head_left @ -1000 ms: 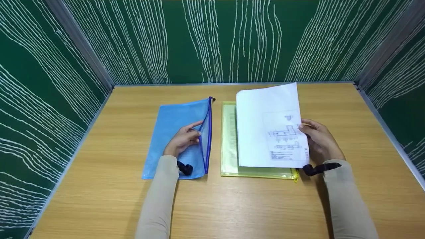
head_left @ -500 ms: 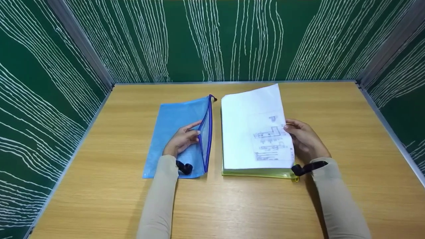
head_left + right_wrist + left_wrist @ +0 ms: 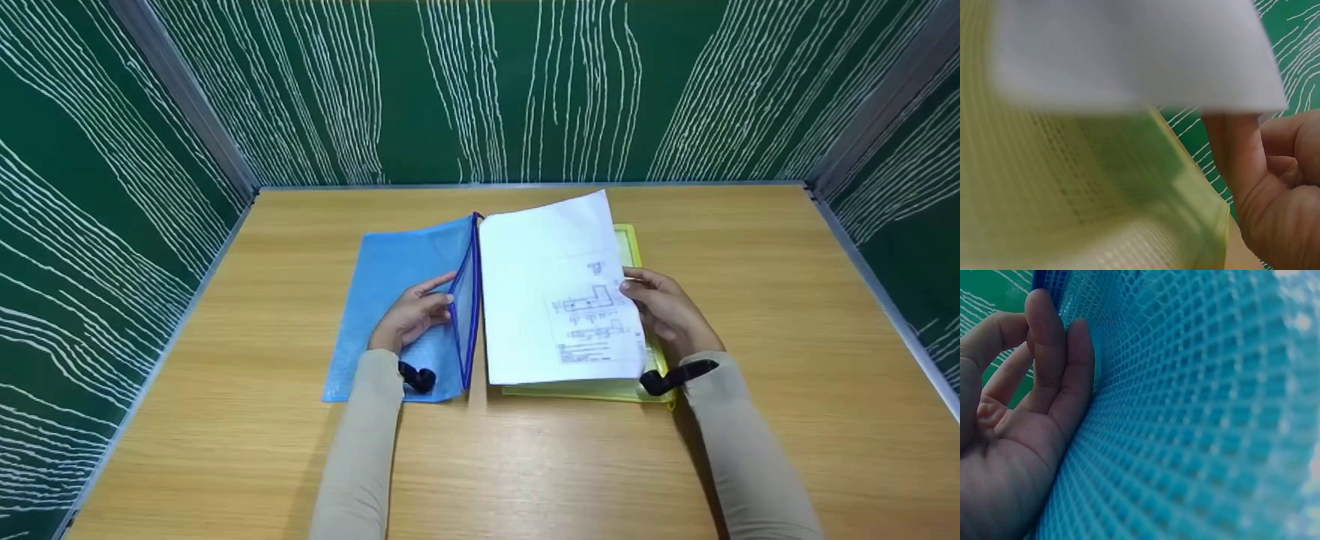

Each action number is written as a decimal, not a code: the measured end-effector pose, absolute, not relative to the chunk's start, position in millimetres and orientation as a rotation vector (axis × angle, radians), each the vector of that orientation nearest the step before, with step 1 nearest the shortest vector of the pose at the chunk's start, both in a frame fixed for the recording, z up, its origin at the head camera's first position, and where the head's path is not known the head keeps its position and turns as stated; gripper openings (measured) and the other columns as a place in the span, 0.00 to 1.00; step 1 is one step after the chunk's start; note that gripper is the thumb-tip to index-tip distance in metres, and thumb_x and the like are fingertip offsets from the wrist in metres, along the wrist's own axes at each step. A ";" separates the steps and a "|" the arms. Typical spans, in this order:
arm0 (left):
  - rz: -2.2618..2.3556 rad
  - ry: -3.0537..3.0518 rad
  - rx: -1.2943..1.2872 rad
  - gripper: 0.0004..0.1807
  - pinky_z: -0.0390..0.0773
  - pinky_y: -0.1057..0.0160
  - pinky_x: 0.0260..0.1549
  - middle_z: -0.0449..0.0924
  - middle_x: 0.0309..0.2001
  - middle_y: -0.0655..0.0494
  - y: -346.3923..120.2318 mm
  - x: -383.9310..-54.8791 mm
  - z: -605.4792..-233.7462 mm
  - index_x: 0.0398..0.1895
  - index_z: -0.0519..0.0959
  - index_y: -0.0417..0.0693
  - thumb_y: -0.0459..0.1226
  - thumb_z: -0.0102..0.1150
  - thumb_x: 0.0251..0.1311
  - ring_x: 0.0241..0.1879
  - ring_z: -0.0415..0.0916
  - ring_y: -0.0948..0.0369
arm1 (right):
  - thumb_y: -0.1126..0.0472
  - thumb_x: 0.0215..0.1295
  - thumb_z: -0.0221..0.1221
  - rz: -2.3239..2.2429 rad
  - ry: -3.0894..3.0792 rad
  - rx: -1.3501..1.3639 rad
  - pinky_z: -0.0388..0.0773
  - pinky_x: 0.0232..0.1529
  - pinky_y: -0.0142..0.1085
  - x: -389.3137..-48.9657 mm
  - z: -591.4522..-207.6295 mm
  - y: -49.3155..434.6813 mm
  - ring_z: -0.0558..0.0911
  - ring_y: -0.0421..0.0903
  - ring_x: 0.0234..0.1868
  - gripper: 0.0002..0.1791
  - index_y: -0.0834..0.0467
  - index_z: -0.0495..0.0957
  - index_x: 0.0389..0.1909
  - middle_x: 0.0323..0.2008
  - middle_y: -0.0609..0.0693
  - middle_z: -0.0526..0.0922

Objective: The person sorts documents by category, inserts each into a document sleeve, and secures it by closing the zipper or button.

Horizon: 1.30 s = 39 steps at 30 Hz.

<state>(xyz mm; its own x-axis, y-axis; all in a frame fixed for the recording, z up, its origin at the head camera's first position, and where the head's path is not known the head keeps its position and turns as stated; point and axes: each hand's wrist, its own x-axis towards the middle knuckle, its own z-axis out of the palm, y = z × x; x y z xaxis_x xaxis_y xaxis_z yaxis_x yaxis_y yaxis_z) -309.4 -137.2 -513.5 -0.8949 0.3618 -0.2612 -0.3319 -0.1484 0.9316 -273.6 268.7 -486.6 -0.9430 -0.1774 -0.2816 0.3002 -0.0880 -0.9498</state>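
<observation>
Wooden bench (image 3: 480,465), green walls (image 3: 517,90) with white lines. Blue mesh pouch (image 3: 390,270) at 9 o'clock of yellow pouch (image 3: 628,244); left grip (image 3: 412,315) on its mouth's edge. Right grip (image 3: 669,304) pinches printed paper (image 3: 532,292) at 3 o'clock, over yellow; paper's 9 o'clock edge by blue mouth.

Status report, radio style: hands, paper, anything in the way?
Left hand holds blue pouch open. Right hand pinches paper by right edge. Paper above yellow pouch, left edge beside blue pouch's mouth; no obstruction seen.

Inspected: light-brown wood-grain table (image 3: 525,465), blue rectangular mesh pouch (image 3: 397,262) lying left, yellow rectangular mesh pouch (image 3: 574,390) lying right.
</observation>
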 end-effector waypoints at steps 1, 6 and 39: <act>2.086 1.681 0.035 0.30 0.78 0.64 0.33 0.77 0.20 0.57 -137.3 -309.4 -513.4 0.69 0.67 0.52 0.28 0.54 0.63 0.23 0.76 0.63 | 0.61 0.71 0.54 -2.101 1.870 0.136 0.82 0.36 0.30 -274.1 -486.9 267.6 0.83 0.39 0.37 0.28 0.61 0.60 0.69 0.42 0.45 0.81; 2.085 1.678 0.036 0.30 0.78 0.64 0.33 0.78 0.20 0.57 -137.6 -309.6 -513.7 0.69 0.67 0.52 0.28 0.54 0.63 0.23 0.77 0.62 | 0.63 0.71 0.54 -2.105 1.861 0.145 0.82 0.38 0.30 -276.9 -489.7 263.6 0.83 0.39 0.38 0.28 0.63 0.60 0.69 0.41 0.44 0.82; 2.029 1.743 0.025 0.29 0.80 0.63 0.36 0.77 0.23 0.55 -135.3 -308.3 -510.8 0.69 0.68 0.52 0.30 0.57 0.63 0.24 0.77 0.62 | 0.63 0.71 0.52 -2.074 1.868 0.133 0.75 0.25 0.25 -283.0 -483.8 244.3 0.82 0.38 0.33 0.29 0.64 0.58 0.70 0.39 0.45 0.82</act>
<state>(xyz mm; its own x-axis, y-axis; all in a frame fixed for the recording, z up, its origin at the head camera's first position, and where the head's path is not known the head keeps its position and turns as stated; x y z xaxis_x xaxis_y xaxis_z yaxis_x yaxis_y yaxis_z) -308.3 -135.3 -510.8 -0.8930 0.3527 -0.2795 -0.3296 -0.0897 0.9399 -283.0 244.3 -483.8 -0.9359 -0.1910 -0.2960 0.3142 -0.0728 -0.9466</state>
